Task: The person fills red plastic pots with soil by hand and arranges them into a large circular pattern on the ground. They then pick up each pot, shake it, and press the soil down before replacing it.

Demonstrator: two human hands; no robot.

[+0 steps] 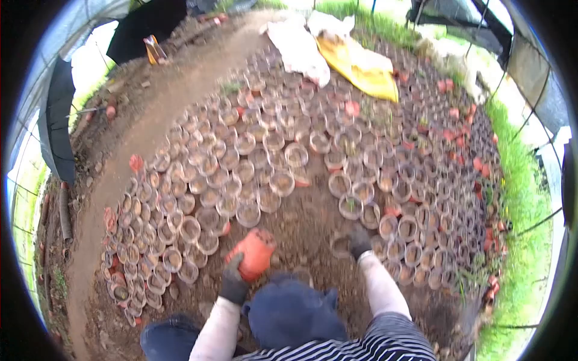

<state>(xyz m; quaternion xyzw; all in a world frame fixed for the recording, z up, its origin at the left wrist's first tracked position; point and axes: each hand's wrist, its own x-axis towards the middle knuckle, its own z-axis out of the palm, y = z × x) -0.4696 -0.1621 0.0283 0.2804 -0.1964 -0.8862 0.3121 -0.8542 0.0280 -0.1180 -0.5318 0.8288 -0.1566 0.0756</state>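
Note:
My left hand (235, 280), in a dark glove, holds an orange-red pot (254, 254) by its lower left side, above the soil in front of my knees. The pot is tilted, with dark spots along its far end. Also gloved, my right hand (360, 242) reaches down to the right, at the edge of a round clear-rimmed pot (341, 245) on the soil. Its fingers are blurred, and whether they grip the rim does not show. Bare brown soil (301, 219) lies between the two hands.
Many round soil-filled pots (244, 170) stand packed ahead and to both sides. White sheeting (295, 45) and a yellow sack (361, 72) lie at the far end. A dirt path (141, 120) runs along the left. Grass (518, 198) borders the right side.

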